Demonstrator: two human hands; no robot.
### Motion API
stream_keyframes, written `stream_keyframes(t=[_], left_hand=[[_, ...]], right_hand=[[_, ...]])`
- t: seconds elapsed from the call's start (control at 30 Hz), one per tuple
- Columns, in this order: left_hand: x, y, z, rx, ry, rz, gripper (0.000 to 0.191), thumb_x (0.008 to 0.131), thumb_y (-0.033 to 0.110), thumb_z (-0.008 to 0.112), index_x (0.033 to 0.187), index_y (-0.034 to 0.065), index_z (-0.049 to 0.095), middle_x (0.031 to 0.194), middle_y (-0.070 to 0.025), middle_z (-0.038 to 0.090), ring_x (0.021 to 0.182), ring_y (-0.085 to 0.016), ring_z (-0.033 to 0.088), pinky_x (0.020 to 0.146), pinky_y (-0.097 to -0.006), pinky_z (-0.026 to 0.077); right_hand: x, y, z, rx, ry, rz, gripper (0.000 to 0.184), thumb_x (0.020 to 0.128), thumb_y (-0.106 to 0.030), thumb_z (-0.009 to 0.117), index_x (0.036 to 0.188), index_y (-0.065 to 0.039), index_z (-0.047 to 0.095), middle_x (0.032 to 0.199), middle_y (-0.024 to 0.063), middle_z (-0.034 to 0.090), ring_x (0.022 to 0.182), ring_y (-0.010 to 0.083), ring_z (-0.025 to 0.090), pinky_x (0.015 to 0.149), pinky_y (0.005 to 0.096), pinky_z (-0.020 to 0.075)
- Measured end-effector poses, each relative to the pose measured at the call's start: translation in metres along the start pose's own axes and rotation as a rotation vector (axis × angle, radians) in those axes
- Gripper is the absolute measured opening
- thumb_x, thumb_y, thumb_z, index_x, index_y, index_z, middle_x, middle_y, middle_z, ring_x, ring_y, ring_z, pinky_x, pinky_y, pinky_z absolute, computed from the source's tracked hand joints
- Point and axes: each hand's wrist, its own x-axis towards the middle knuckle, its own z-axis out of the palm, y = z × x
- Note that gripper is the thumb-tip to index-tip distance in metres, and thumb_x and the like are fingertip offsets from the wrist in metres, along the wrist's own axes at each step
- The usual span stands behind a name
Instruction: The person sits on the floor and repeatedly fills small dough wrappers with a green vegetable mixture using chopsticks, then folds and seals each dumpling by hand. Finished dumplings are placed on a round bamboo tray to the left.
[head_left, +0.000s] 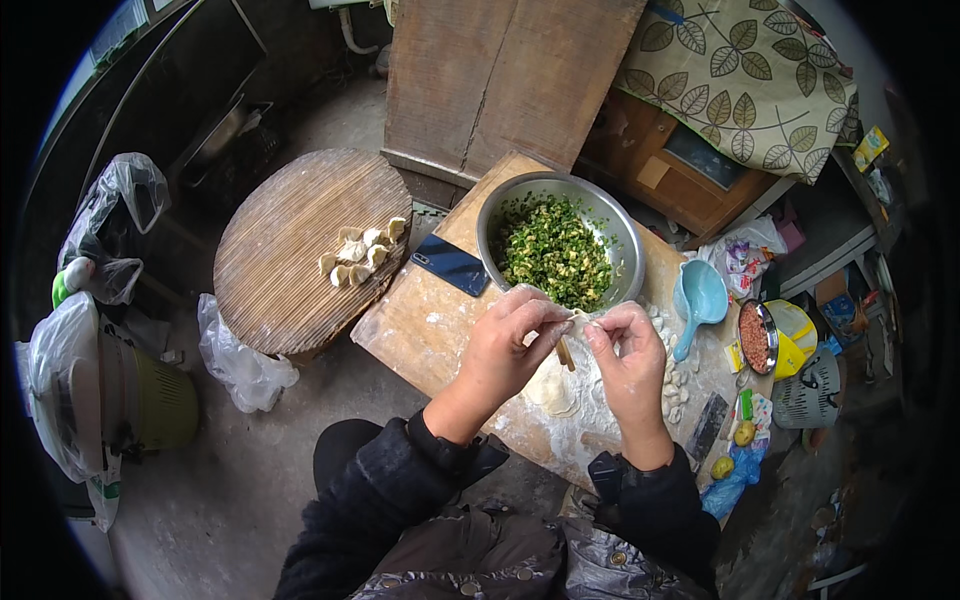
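Observation:
Flour coats the fingers of my left hand and my right hand, which meet over the floured wooden board. Between their fingertips they pinch a small dumpling, mostly hidden by the fingers. Just beyond is a steel bowl of chopped green and yellow filling. Ends of wooden sticks, probably chopsticks, show below the dumpling. A round dough wrapper lies on the board under my hands. Several small dough pieces are scattered right of my right hand.
Several finished dumplings sit on a round wooden lid-like board at left. Around the bowl are a dark phone and a blue plastic ladle. Rightward stand a dish of reddish-brown bits, a dark block and a grey basket.

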Motion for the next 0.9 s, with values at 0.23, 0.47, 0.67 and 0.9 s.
stream_keyframes(t=[0.23,0.47,0.67,0.9], left_hand=[[0.003,0.006,-0.006,-0.153,-0.139,-0.24,0.01,0.08,0.001,0.072,0.087,0.0007,0.064,0.081,-0.005,0.06,0.069,-0.01,0.059,0.061,-0.023,0.049],[0.002,0.009,-0.005,-0.222,-0.172,-0.278,0.013,0.079,0.006,0.073,0.086,0.0005,0.064,0.076,-0.0087,0.06,0.069,-0.018,0.06,0.06,-0.0284,0.047],[0.002,0.006,-0.003,-0.226,-0.184,-0.185,0.013,0.078,0.007,0.073,0.084,0.001,0.063,0.075,-0.0102,0.06,0.066,-0.022,0.06,0.059,-0.0319,0.048],[0.003,0.022,-0.002,-0.144,-0.238,-0.154,0.012,0.081,0.008,0.071,0.083,0.0018,0.061,0.07,-0.0092,0.059,0.062,-0.022,0.058,0.058,-0.0311,0.046]], right_hand=[[0.0,-0.004,-0.006,-0.049,-0.025,-0.029,0.011,0.081,0.003,0.066,0.085,-0.001,0.057,0.079,0.0036,0.055,0.067,0.0104,0.05,0.064,0.024,0.0424],[0.0,-0.012,-0.008,-0.116,-0.089,-0.081,0.013,0.078,0.004,0.067,0.086,-0.001,0.058,0.08,0.0063,0.056,0.067,0.0132,0.052,0.062,0.0259,0.0441],[0.002,-0.029,-0.017,-0.14,-0.177,-0.002,0.007,0.082,0.002,0.065,0.086,0.0,0.06,0.081,0.0054,0.055,0.072,0.0126,0.051,0.067,0.0252,0.042],[0.002,-0.031,-0.023,-0.203,-0.14,-0.113,0.021,0.092,-0.02,0.061,0.1,0.0,0.059,0.091,0.0091,0.056,0.076,0.0169,0.054,0.07,0.0289,0.045]])
